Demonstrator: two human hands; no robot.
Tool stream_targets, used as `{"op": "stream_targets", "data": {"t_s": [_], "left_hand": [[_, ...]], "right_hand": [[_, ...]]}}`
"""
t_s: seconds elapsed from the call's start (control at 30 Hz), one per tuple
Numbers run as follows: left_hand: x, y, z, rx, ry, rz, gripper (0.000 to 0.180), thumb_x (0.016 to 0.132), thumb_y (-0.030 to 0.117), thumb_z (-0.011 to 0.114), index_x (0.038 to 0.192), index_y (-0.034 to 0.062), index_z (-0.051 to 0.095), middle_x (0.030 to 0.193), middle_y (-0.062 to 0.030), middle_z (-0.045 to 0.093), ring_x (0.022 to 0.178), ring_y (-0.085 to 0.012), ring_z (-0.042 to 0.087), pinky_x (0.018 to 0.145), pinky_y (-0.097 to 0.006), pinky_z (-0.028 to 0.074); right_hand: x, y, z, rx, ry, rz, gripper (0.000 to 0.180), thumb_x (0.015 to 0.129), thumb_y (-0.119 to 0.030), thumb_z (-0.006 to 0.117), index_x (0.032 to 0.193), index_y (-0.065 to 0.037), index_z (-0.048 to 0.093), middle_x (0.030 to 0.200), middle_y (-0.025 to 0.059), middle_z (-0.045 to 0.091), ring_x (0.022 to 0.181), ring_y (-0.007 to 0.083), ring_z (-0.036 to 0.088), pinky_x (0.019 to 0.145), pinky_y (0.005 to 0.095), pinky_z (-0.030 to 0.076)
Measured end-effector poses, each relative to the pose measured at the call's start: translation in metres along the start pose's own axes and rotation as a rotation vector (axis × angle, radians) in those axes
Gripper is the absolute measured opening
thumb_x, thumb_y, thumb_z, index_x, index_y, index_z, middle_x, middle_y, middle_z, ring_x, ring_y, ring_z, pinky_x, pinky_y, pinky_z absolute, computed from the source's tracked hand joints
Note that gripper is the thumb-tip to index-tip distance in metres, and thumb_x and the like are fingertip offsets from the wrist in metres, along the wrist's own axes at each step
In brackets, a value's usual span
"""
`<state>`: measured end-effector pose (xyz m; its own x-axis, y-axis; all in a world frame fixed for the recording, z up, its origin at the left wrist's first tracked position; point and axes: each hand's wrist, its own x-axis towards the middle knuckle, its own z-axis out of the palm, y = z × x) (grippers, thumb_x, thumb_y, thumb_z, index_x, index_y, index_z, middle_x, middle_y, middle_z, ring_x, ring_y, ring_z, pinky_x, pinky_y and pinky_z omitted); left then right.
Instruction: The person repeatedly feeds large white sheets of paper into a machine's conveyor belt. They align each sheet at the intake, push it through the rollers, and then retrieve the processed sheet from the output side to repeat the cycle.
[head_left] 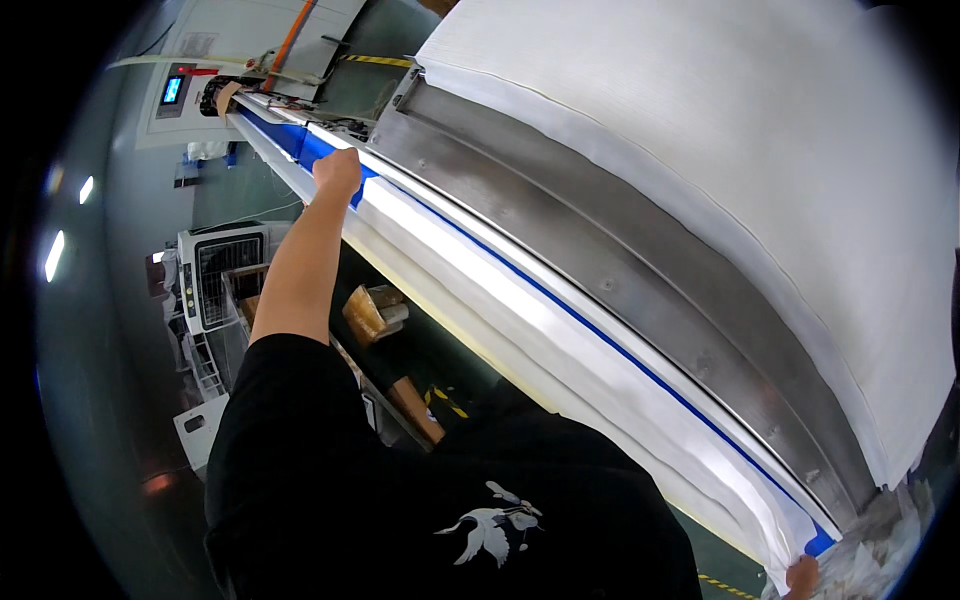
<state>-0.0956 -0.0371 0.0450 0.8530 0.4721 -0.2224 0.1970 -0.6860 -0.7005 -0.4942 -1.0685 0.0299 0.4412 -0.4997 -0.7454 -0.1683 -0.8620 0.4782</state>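
Note:
A long strip of white cloth (560, 330) stretches lengthwise over a rail covered in blue (318, 150), its near edge hanging down in soft folds. At the far left end of the cloth, my left hand (338, 172) is closed on its edge, with the fingertips hidden. My right hand (803, 577), partly cut off at the lower right, is closed at the cloth's other end, beside a bit of blue surface. Both arms are spread wide apart along the strip.
Beyond the rail runs a grey metal plate (600, 280), with a broad white sheet (720, 120) behind it. A control panel with a lit screen (173, 90) is at upper left. Cardboard pieces (370, 312) lie below the rail, and crumpled pale material (880, 545) is at lower right.

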Motion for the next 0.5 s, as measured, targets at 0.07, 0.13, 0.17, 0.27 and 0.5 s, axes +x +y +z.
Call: {"op": "stream_targets", "data": {"t_s": [0.07, 0.13, 0.17, 0.27, 0.5], "left_hand": [[0.016, 0.012, 0.023, -0.046, -0.011, 0.036, 0.026, 0.086, 0.016, 0.048, 0.108, 0.0132, 0.062, 0.102, -0.0129, 0.066, 0.097, -0.0307, 0.063, 0.078, -0.044, 0.049], [0.020, 0.017, 0.059, -0.199, 0.127, 0.177, 0.032, 0.082, 0.013, 0.052, 0.113, 0.0160, 0.060, 0.107, -0.0122, 0.064, 0.097, -0.0298, 0.062, 0.080, -0.043, 0.048], [0.005, 0.012, 0.061, -0.257, 0.036, 0.119, 0.034, 0.081, 0.012, 0.054, 0.113, 0.0160, 0.060, 0.108, -0.0106, 0.064, 0.099, -0.0292, 0.061, 0.082, -0.041, 0.048], [0.001, -0.015, 0.093, -0.355, 0.136, 0.208, 0.035, 0.082, 0.016, 0.052, 0.117, 0.0173, 0.057, 0.109, -0.0106, 0.063, 0.101, -0.0316, 0.059, 0.081, -0.041, 0.047], [-0.041, 0.072, 0.008, -0.244, 0.015, 0.204, 0.025, 0.086, 0.018, 0.043, 0.106, 0.0141, 0.058, 0.101, -0.0174, 0.064, 0.095, -0.0386, 0.059, 0.076, -0.048, 0.047]], "right_hand": [[0.023, 0.038, 0.036, 0.004, 0.023, -0.234, 0.023, 0.068, -0.016, 0.062, 0.085, -0.001, 0.064, 0.089, 0.0195, 0.063, 0.088, 0.0371, 0.059, 0.080, 0.0428, 0.048], [0.010, 0.078, 0.064, 0.125, -0.115, -0.201, 0.041, 0.060, -0.024, 0.068, 0.091, 0.002, 0.061, 0.093, 0.0228, 0.060, 0.090, 0.0380, 0.057, 0.083, 0.0425, 0.048], [0.029, 0.055, 0.045, 0.062, -0.176, -0.139, 0.049, 0.059, -0.028, 0.070, 0.097, 0.002, 0.061, 0.103, 0.0221, 0.060, 0.095, 0.0374, 0.057, 0.085, 0.0430, 0.047], [0.045, 0.005, -0.005, 0.118, -0.370, -0.085, 0.063, 0.058, -0.033, 0.071, 0.110, 0.000, 0.060, 0.111, 0.0218, 0.060, 0.103, 0.0359, 0.057, 0.087, 0.0419, 0.047], [0.015, -0.045, -0.042, 0.140, -0.126, -0.124, 0.056, 0.061, -0.037, 0.071, 0.110, -0.010, 0.062, 0.105, 0.0137, 0.065, 0.097, 0.0317, 0.061, 0.084, 0.0409, 0.049]]}}
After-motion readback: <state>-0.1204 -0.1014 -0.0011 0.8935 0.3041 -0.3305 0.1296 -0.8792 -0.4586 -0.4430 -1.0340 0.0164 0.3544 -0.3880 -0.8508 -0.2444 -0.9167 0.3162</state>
